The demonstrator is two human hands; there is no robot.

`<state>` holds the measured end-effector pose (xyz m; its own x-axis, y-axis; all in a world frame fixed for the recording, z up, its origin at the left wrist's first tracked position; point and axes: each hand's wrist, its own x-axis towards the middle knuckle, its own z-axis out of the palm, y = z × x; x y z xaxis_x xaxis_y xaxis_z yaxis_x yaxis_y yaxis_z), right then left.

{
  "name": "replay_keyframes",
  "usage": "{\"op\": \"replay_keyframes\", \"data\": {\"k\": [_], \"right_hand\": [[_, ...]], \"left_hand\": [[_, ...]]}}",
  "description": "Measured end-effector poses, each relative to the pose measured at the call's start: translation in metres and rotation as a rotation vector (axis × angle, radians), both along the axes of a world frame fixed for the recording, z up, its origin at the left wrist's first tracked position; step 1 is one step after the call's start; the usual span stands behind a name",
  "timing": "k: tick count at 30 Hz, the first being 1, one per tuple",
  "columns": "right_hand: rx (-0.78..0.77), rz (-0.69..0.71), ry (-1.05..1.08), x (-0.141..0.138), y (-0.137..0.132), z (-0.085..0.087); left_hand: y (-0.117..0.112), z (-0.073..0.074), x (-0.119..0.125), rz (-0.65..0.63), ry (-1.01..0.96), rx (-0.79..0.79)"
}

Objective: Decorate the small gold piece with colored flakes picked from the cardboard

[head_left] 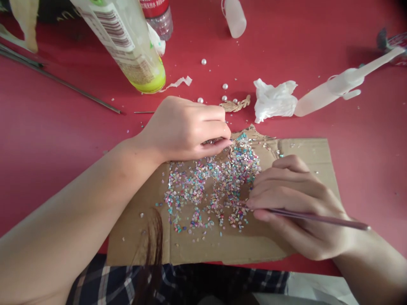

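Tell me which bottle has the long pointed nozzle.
The translucent bottle lying at right against the crumpled tissue; the yellow-green bottle, red-labelled bottle and small bottle show none.

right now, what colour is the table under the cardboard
The table is red, seen best in the head view.

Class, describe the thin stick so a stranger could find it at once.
Find the cardboard sheet on the red table. The right hand rests on its right side, pinching a thin stick. Unlike the grey rods far left, it is purplish and held.
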<state>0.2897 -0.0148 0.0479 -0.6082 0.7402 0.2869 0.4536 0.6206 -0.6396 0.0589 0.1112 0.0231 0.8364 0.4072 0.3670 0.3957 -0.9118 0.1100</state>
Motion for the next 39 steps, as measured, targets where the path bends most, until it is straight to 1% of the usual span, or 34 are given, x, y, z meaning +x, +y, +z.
{"op": "replay_keyframes", "data": {"k": [3, 7, 12, 17, 19, 22, 23, 27, 31, 35, 37, 39], "right_hand": [[0.004, -0.019, 0.016, 0.000, 0.000, 0.001], [-0.006, 0.063, 0.005, -0.001, -0.001, 0.001], [0.068, 0.035, -0.007, -0.003, -0.003, -0.002], [0.089, 0.092, -0.011, -0.010, -0.006, -0.004], [0.119, 0.053, -0.036, -0.010, -0.006, -0.003], [0.124, -0.056, -0.031, -0.007, -0.005, -0.002], [0.119, -0.062, -0.025, -0.006, -0.005, -0.002], [0.119, 0.002, -0.033, -0.005, -0.004, -0.002], [0.115, -0.087, -0.021, -0.006, -0.004, -0.003], [0.119, -0.021, -0.033, -0.007, -0.005, -0.003], [0.126, -0.055, -0.045, -0.007, -0.005, -0.003], [0.130, -0.128, -0.044, -0.007, -0.005, -0.002]], "left_hand": [[0.000, 0.000, 0.000, -0.007, 0.000, -0.003], [0.000, -0.001, 0.000, -0.011, -0.019, 0.019], [0.001, -0.002, 0.000, -0.018, -0.024, 0.021], [0.000, 0.000, 0.001, 0.000, 0.002, 0.005], [0.000, 0.001, 0.001, 0.001, 0.008, 0.003], [0.000, 0.000, 0.000, -0.003, 0.004, 0.008], [0.000, 0.000, 0.000, -0.003, 0.004, 0.008], [0.000, 0.000, 0.000, -0.001, 0.004, 0.001], [-0.001, 0.001, 0.001, 0.005, 0.012, -0.002], [-0.001, 0.001, 0.000, 0.007, 0.024, 0.007], [-0.001, 0.001, 0.000, 0.004, 0.020, 0.014], [0.000, 0.000, 0.000, -0.001, 0.008, 0.025]]}}
